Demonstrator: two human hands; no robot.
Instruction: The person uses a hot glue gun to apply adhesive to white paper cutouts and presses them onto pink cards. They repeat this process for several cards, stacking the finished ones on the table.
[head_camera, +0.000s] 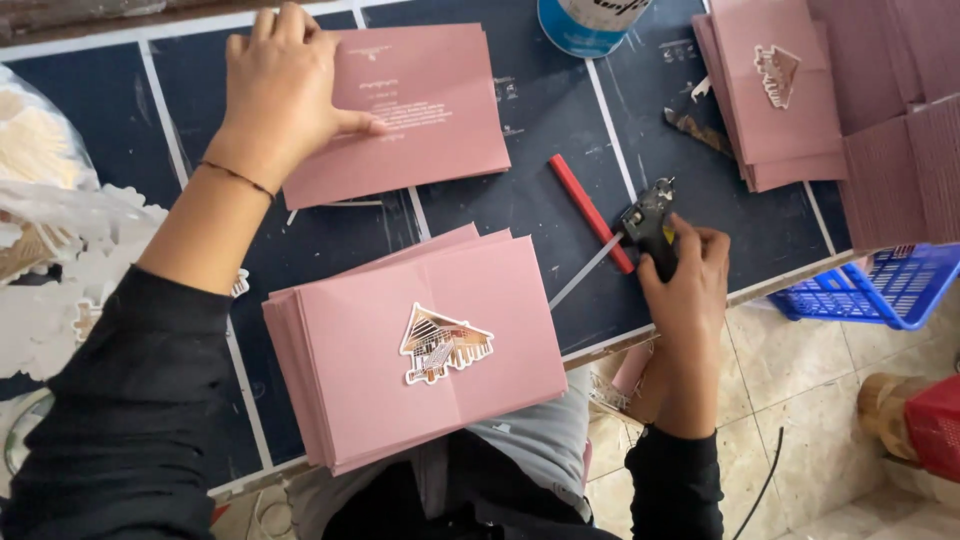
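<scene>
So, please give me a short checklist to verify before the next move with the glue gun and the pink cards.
1. Right hand grips glue gun: ok.
2. Left hand lies flat on the printed pink card: ok.
3. Near card stack has house cutout on top: ok.
4. Red stick lies beside the gun nozzle, in the way: not ok.
5. Gun hot, glue ready: cannot tell.

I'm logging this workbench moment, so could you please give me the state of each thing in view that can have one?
Left hand: flat on the far pink card stack.
Right hand: gripping the glue gun, which lies on the table.
Near pink card stack: a house cutout on its top card.
Right pink card stack: a cutout on top.
Red stick: lying flat.
Blue basket: on the floor.
</scene>
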